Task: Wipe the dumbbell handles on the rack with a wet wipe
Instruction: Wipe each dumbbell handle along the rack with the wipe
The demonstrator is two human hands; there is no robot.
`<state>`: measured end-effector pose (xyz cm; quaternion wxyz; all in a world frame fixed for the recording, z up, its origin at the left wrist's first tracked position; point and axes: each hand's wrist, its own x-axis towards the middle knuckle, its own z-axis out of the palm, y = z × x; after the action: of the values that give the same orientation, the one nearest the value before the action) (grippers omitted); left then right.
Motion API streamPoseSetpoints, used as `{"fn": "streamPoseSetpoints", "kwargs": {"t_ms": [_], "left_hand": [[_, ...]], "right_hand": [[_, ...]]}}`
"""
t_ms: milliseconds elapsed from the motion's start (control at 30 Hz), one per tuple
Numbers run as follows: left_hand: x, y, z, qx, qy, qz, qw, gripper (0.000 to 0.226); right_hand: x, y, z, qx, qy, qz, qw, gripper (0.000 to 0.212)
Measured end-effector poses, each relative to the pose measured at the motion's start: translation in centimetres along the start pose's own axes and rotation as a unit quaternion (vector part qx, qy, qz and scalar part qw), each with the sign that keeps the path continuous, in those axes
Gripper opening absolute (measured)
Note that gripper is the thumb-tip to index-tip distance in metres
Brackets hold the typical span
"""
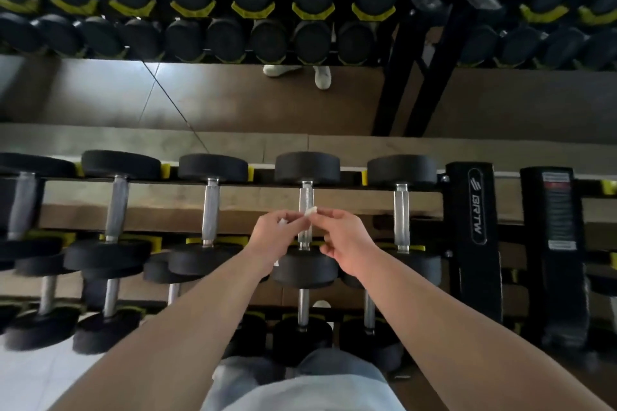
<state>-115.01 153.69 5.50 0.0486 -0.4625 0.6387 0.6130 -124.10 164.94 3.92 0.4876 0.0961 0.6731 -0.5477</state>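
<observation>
Left hand (272,238) and right hand (340,240) both pinched on small wet wipe (310,211), held just above dumbbell handle (305,210). Wipe best unfolded, wrapped round handle before rubbing.

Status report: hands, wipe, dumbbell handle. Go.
Left hand and right hand both pinching the wet wipe, held up over the rack. Wipe just above the dumbbell handle, contact unclear. Nothing in the way.

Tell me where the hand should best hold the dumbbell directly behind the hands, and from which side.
Probably the bare metal handle of that dumbbell, coming from above. The bar runs front to back between two thick black ends and lies open on top, so fingers can wrap around it; the round ends look too wide to grip.
</observation>
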Motion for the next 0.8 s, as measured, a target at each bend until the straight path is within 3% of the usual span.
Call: {"fn": "streamPoseSetpoints", "kwargs": {"t_ms": [167,333,467,600,700,800], "left_hand": [[2.3,-1.0,-0.2,0.003,-0.005,-0.043,0.999,0.017],[4.2,-2.1,-1.4,-0.032,0.023,-0.094,0.995,0.01],[5.0,-2.9,-1.8,-0.052,0.01,-0.121,0.991,0.016],[5.4,-3.3,-2.0,-0.027,-0.011,-0.129,0.991,0.017],[5.6,-3.6,-2.1,-0.024,-0.01,-0.134,0.991,0.018],[5.8,-3.5,-2.3,-0.024,-0.015,-0.144,0.989,0.017]], "right_hand": [[2.6,-0.7,0.1,-0.104,0.062,-0.084,0.989,0.023],[6.0,-1.6,1.2,-0.269,0.143,-0.236,0.923,0.023],[6.5,0.0,1.3,-0.418,0.11,-0.317,0.844,0.019],[5.3,2.3,0.9,-0.553,0.006,-0.288,0.782,0.015],[5.2,2.6,0.8,-0.548,0.012,-0.285,0.786,0.013],[6.3,0.9,1.4,-0.484,0.078,-0.326,0.808,0.013]]}}
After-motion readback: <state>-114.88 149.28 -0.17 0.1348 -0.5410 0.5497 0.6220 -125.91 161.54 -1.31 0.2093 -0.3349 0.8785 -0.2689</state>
